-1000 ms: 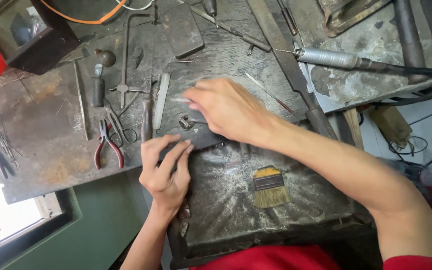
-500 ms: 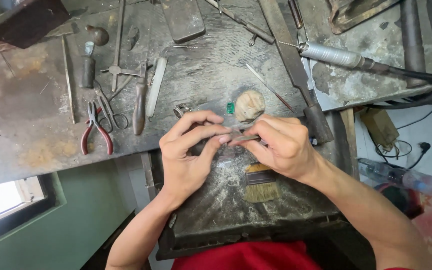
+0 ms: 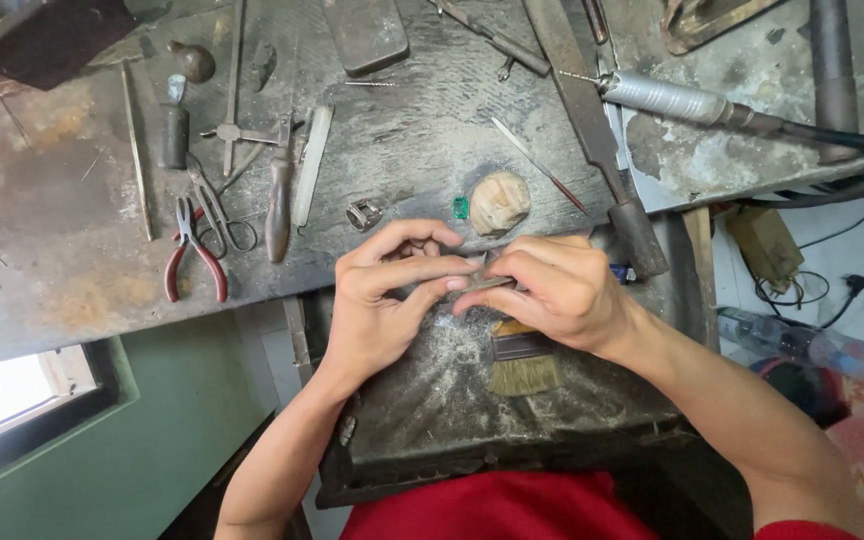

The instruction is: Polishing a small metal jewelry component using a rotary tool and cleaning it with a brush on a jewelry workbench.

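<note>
Two hands at frame middle: left hand [image 3: 382, 300] and right hand [image 3: 552, 290], fingers curled shut, pinching small metal strip [image 3: 485, 284] above brush [image 3: 522, 362]. Fine fitting step, probably; next needs steady, gentle grip.

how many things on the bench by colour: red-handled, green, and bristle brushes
red-handled pliers: 1
green stone: 1
bristle brush, under the right hand: 1
total: 3
The left hand and the right pinch a thin metal piece between them.
</note>
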